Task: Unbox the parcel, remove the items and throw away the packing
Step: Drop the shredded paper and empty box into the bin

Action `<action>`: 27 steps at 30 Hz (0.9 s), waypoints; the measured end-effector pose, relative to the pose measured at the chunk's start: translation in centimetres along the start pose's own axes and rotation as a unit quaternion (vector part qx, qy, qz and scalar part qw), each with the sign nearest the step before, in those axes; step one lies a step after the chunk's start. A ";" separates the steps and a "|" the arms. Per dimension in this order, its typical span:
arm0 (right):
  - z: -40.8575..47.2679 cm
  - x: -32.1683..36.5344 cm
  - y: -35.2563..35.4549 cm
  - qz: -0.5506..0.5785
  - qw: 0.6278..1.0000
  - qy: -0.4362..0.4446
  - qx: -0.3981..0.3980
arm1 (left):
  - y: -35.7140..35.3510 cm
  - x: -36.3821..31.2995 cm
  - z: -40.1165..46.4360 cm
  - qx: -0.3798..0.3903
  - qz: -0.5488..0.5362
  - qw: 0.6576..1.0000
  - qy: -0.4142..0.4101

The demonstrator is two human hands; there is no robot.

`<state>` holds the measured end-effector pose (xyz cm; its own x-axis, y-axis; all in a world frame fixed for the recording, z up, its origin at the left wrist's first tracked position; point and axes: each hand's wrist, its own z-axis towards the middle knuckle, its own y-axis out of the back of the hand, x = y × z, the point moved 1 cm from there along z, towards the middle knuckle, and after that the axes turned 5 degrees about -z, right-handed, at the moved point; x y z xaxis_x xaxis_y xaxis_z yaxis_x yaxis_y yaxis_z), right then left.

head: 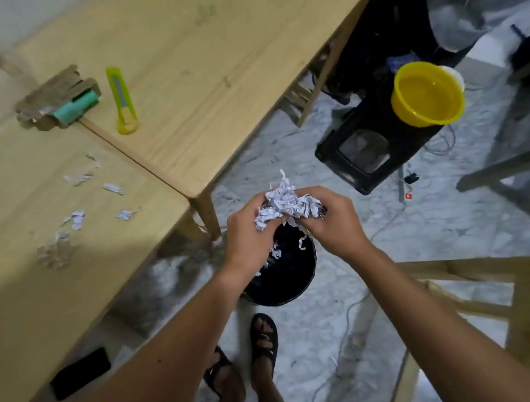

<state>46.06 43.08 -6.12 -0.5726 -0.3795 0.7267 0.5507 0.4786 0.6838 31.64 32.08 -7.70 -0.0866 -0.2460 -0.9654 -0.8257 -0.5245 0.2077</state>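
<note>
Shredded paper packing (285, 206) sits bunched between both hands, left hand (248, 235) and right hand (332, 223), fingers curled round the wad, right above a black bin (294, 280) on the marble-look floor (426, 238). Loose shreds (77, 219) lie scattered on the wooden surface (175, 62), where a torn cardboard box (47, 103) with a teal item (76, 106) sits beside a green box cutter (122, 101). A yellow bowl (426, 93) rests on a black stool (369, 146) nearby, and a dark phone (80, 374) sits on a shelf under the surface.
</note>
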 end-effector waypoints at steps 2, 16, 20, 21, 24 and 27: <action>-1.4 -2.0 0.1 -0.007 1.000 -0.016 0.007 | -1.5 1.3 -0.7 0.029 0.015 0.999 0.010; -5.4 -9.5 -1.3 -0.016 0.996 -0.075 0.047 | -5.0 6.8 -1.9 0.163 0.110 0.980 0.020; -5.7 -9.9 -1.7 0.028 0.994 -0.096 0.052 | -4.6 7.7 -2.3 0.171 0.107 0.979 0.026; -5.7 -9.9 -1.8 0.037 0.993 -0.097 0.052 | -4.5 7.9 -2.3 0.169 0.104 0.980 0.030; -5.6 -9.9 -1.7 0.055 0.993 -0.097 0.046 | -4.3 8.1 -2.3 0.159 0.096 0.982 0.040; -5.4 -9.8 -1.6 0.064 0.992 -0.096 0.043 | -3.8 8.0 -2.2 0.151 0.090 0.984 0.039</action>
<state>54.05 41.71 -14.00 -0.6107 -0.1583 0.7759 0.5765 0.5828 0.5727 35.36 30.30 -15.86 -0.2132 -0.3807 -0.8998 -0.9299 -0.2033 0.3064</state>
